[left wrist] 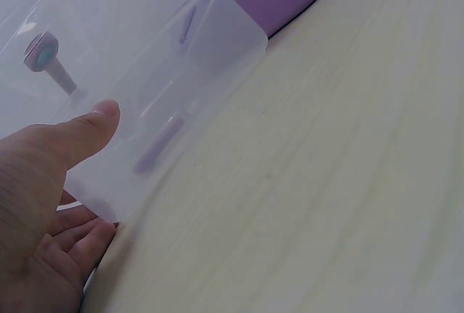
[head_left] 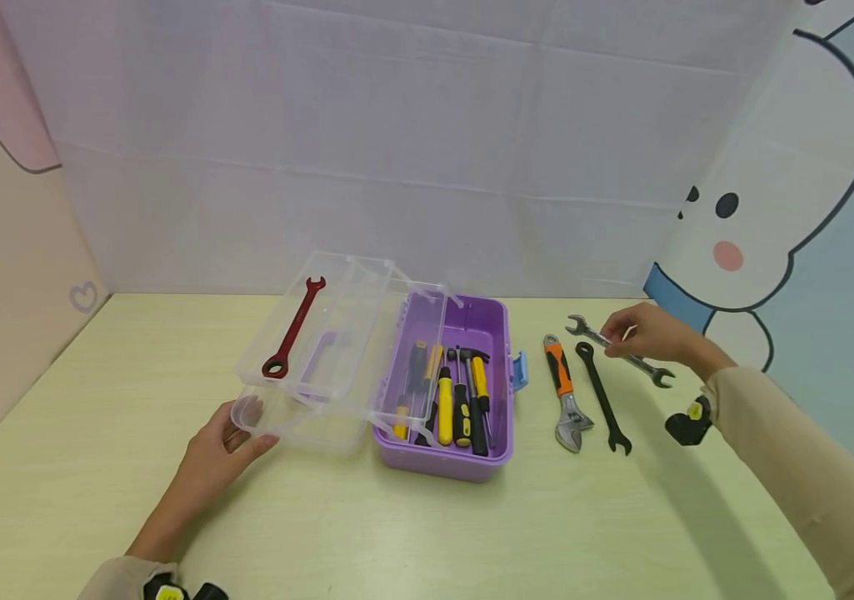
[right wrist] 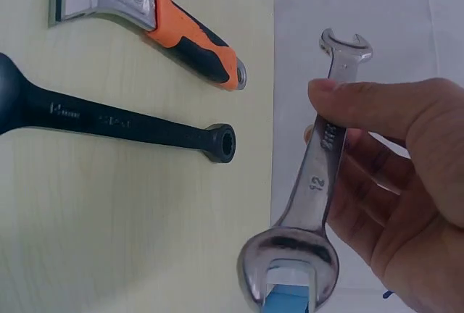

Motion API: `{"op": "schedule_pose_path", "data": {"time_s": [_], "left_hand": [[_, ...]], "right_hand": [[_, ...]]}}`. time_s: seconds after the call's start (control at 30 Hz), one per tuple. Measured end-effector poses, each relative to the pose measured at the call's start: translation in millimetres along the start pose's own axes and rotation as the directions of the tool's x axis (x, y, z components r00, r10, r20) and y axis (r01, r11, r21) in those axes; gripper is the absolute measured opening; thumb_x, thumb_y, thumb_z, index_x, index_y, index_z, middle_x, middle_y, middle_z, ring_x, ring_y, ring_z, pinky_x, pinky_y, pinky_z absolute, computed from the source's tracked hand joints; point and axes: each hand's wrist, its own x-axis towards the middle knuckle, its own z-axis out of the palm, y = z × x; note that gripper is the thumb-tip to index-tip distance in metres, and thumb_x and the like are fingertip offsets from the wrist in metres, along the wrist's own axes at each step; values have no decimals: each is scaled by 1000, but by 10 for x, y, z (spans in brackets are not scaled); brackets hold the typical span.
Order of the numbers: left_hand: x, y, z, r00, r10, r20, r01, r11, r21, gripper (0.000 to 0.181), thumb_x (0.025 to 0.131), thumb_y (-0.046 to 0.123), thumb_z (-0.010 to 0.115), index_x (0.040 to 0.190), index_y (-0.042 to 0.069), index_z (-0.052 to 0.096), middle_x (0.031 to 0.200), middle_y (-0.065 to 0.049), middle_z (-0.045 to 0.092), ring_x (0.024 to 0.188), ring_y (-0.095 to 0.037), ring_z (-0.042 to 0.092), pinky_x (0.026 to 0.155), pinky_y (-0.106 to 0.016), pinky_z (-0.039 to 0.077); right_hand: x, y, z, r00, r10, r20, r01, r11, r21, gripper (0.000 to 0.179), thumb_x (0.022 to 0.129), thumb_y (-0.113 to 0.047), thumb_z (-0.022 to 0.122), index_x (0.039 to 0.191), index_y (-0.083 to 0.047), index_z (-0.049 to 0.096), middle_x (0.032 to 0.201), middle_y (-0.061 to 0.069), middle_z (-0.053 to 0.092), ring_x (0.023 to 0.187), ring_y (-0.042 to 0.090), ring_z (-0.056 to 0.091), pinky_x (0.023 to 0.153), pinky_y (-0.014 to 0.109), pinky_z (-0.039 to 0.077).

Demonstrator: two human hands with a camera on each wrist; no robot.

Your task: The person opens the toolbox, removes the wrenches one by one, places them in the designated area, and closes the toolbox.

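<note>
My right hand [head_left: 646, 335] pinches a silver double open-end wrench [right wrist: 313, 182] between thumb and fingers, its shaft marked 12. It is at the right, above the table near a black combination wrench [head_left: 602, 393] and an orange-and-black-handled adjustable wrench [head_left: 565, 392]. At the left, my left hand [head_left: 218, 450] holds the corner of the toolbox's clear plastic lid [left wrist: 167, 74], thumb above and fingers below. The lid is swung out left of the purple toolbox [head_left: 427, 465]. A red combination wrench [head_left: 294, 327] lies in the clear plastic section.
Inside the toolbox lie a small hammer [head_left: 477, 379], a yellow-handled tool [head_left: 445, 408] and several screwdrivers, partly behind clear plastic. A blue latch [head_left: 520, 371] sticks out from the box's right side. A white cloth backdrop [head_left: 397, 125] stands behind the pale wooden table [head_left: 367, 542].
</note>
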Motion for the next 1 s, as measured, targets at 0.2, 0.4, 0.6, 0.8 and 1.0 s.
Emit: {"op": "schedule_pose_path", "data": {"time_s": [0.2,0.4,0.6,0.8,1.0], "left_hand": [[6,-9,1,1000,-3,1,3,1000,1,70,90,31,66,140,-4,31,141,-33,41,126,-41,48,91,-29,55],[14,-13,3,1000,-7,1,7,1000,12,72,90,32,66,141,-4,30,141,-34,40,126,-42,48,93,-37,53],[19,-13,2,1000,1,2,-1,1000,0,71,90,31,66,141,-4,30,141,-34,40,126,-42,47,93,-36,53],[23,-25,1,1000,10,1,-10,1000,7,71,90,31,66,141,-4,30,141,-34,40,126,-43,47,93,-39,52],[18,-20,3,1000,-2,-2,2,1000,0,72,90,31,66,141,-4,30,141,-34,40,126,-43,47,94,-39,52]], "right_hand": [[-61,143,40,991,134,6,-134,987,89,28,83,-12,70,102,8,62,83,6,62,75,14,56,61,30,54],[-129,242,79,971,239,26,-239,953,185,35,85,-14,69,105,12,58,83,6,61,73,13,59,65,34,60],[-185,308,163,951,305,41,-305,919,251,33,86,-14,68,104,11,56,87,6,65,77,10,61,69,33,61],[-218,340,239,939,340,45,-338,892,300,31,87,-13,67,101,11,55,84,4,64,74,10,60,70,33,61],[-210,392,319,928,369,58,-366,869,332,30,87,-12,68,101,11,55,83,3,64,72,9,60,69,31,61]]}}
